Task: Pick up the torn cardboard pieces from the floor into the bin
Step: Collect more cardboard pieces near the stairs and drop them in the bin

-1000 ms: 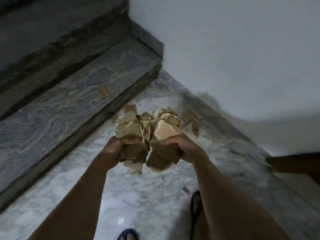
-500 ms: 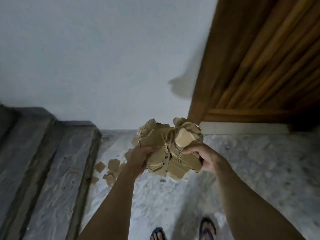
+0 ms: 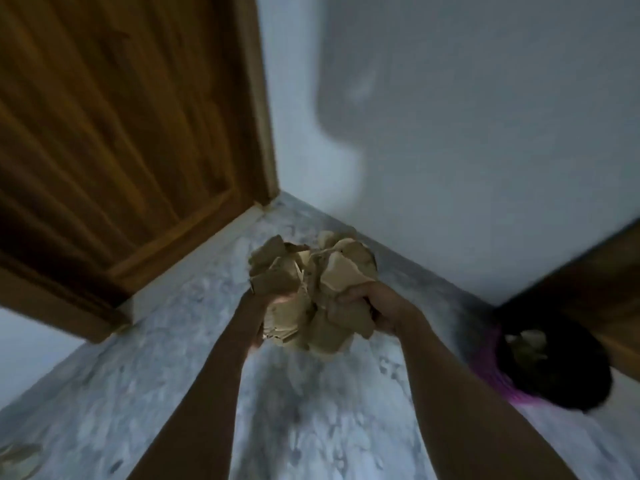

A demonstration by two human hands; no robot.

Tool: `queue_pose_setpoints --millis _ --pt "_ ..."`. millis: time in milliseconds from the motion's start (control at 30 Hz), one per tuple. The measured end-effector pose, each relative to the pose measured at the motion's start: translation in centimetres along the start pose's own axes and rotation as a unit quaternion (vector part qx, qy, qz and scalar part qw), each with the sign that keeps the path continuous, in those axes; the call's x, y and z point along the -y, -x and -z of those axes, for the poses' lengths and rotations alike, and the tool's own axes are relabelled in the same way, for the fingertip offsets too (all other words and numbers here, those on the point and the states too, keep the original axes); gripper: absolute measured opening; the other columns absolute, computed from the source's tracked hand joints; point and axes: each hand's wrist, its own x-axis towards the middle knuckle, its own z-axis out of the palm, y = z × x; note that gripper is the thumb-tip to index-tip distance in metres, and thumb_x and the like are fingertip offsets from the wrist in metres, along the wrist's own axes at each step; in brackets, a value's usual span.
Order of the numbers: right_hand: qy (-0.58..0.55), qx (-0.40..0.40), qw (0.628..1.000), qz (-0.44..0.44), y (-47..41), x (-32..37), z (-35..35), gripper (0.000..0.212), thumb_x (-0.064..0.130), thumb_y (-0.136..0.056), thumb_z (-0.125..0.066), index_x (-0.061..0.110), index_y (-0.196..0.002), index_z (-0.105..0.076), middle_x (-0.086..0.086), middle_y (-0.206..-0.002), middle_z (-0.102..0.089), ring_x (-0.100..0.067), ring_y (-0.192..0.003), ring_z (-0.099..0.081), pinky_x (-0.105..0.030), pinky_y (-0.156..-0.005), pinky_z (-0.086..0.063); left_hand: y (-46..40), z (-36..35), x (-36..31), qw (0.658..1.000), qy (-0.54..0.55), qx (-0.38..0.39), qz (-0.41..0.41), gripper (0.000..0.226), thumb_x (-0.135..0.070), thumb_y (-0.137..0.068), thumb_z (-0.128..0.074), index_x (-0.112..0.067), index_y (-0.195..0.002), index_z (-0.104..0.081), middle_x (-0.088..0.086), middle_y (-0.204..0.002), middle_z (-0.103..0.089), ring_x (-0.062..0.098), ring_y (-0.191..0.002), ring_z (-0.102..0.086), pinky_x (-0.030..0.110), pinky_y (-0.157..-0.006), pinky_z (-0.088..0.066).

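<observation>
Cardboard (image 3: 311,292) bunched between left hand (image 3: 258,315) and right hand (image 3: 375,308), fingers curled tight around it, now turned away from the steps toward the bin (image 3: 550,362) at four o'clock, so probably ready for dropping.

two bare forearms, no sleeves — hands (image 3: 377,306) unadorned

I count two hands: one left hand (image 3: 258,315) and one right hand (image 3: 377,308). Between them I see one big bunch of torn cardboard pieces (image 3: 311,292), too many and too blurry to count. On the right I see one bin (image 3: 554,358) with a few pieces inside. At the near left there is one more small pile of scraps (image 3: 19,459). I see two wooden doors (image 3: 114,133).
</observation>
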Motion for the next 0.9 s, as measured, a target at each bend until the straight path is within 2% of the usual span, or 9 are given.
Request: queue_pose_setpoints --millis 33,100,167,267,367,500,567,700,900 --pt "-0.015 -0.03 0.999 0.005 2.2 -0.3 5.7 0.038 0.0 -0.069 -0.073 0.008 -0.106 -0.069 -0.013 -0.099 -0.072 -0.029 -0.09 -0.068 -0.04 -0.079 -0.057 -0.9 -6.0 1.2 0.999 -0.022 0.018 0.025 0.026 -0.013 -0.095 -0.065 -0.003 -0.118 -0.06 0.02 -0.112 -0.067 0.029 -0.095 -0.068 0.038 -0.078 -0.058" --pt "-0.054 -0.087 0.995 0.011 6.8 -1.4 16.6 0.047 0.003 -0.062 -0.074 0.008 -0.108 -0.069 -0.014 -0.103 -0.072 -0.032 -0.095 -0.067 -0.042 -0.083 -0.057 -1.6 -17.7 4.0 0.996 -0.041 0.064 0.046 0.021 -0.025 -0.089 -0.073 -0.006 -0.097 -0.068 0.016 -0.088 -0.07 0.023 -0.072 -0.073 0.03 -0.059 -0.059" --pt "-0.097 -0.139 0.985 0.007 11.4 -2.9 26.9 0.054 0.004 -0.062 -0.074 0.004 -0.115 -0.067 -0.016 -0.105 -0.071 -0.033 -0.096 -0.068 -0.041 -0.083 -0.058 -2.6 -28.5 7.0 0.989 -0.061 0.126 0.047 0.039 -0.04 -0.069 -0.086 -0.008 -0.089 -0.076 0.012 -0.077 -0.071 0.016 -0.054 -0.071 0.024 -0.047 -0.055" --pt "-0.157 -0.19 0.969 0.014 17.3 -5.0 39.2 0.046 0.0 -0.07 -0.071 0.001 -0.115 -0.067 -0.016 -0.101 -0.071 -0.031 -0.09 -0.068 -0.039 -0.081 -0.057 -3.2 -41.7 11.3 0.968 -0.081 0.226 0.079 0.059 -0.02 -0.066 -0.081 -0.002 -0.121 -0.068 0.021 -0.111 -0.073 0.034 -0.09 -0.074 0.036 -0.06 -0.06" --pt "-0.212 -0.24 0.947 0.038 21.0 -7.2 48.7 0.04 -0.001 -0.07 -0.07 0.005 -0.11 -0.07 -0.018 -0.104 -0.073 -0.036 -0.096 -0.069 -0.052 -0.095 -0.053 -4.3 -52.1 15.0 0.954 -0.093 0.265 0.107 0.076 -0.027 -0.056 -0.088 -0.004 -0.125 -0.065 0.022 -0.119 -0.071 0.046 -0.105 -0.068 0.047 -0.081 -0.057" --pt "-0.233 -0.293 0.927 0.027 20.9 -9.3 57.6 0.072 0.006 -0.055 -0.079 0.004 -0.125 -0.065 -0.021 -0.117 -0.071 -0.043 -0.107 -0.067 -0.055 -0.094 -0.055 -8.3 -60.7 18.6 0.939 -0.112 0.297 0.133 0.077 -0.025 -0.059 -0.088 -0.005 -0.129 -0.062 0.02 -0.124 -0.069 0.042 -0.113 -0.066 0.061 -0.1 -0.05" --pt "-0.248 -0.314 0.916 0.023 18.6 -10.7 62.7 0.066 0.005 -0.059 -0.075 0.005 -0.125 -0.066 -0.017 -0.114 -0.073 -0.038 -0.103 -0.069 -0.047 -0.089 -0.058 -12.7 -64.8 21.4 0.934 -0.13 0.302 0.141 0.073 -0.02 -0.064 -0.085 -0.007 -0.132 -0.06 0.018 -0.125 -0.069 0.041 -0.114 -0.066 0.061 -0.101 -0.05" --pt "-0.267 -0.324 0.907 -0.027 12.0 -16.4 71.9 0.073 0.005 -0.052 -0.078 0.008 -0.124 -0.068 -0.016 -0.118 -0.072 -0.04 -0.111 -0.066 -0.05 -0.099 -0.052 -21.9 -70.1 29.3 0.923 -0.161 0.298 0.183 0.081 -0.017 -0.057 -0.091 -0.012 -0.131 -0.061 0.015 -0.122 -0.071 0.039 -0.111 -0.068 0.058 -0.094 -0.055" --pt "-0.285 -0.351 0.886 -0.101 2.8 -27.7 79.2 0.058 0.006 -0.05 -0.078 0.009 -0.108 -0.074 -0.01 -0.108 -0.075 -0.033 -0.107 -0.066 -0.042 -0.097 -0.052 -31.5 -71.9 41.5 0.908 -0.248 0.262 0.214 0.059 -0.009 -0.061 -0.086 -0.006 -0.118 -0.07 0.021 -0.107 -0.075 0.041 -0.101 -0.071 0.048 -0.091 -0.057"
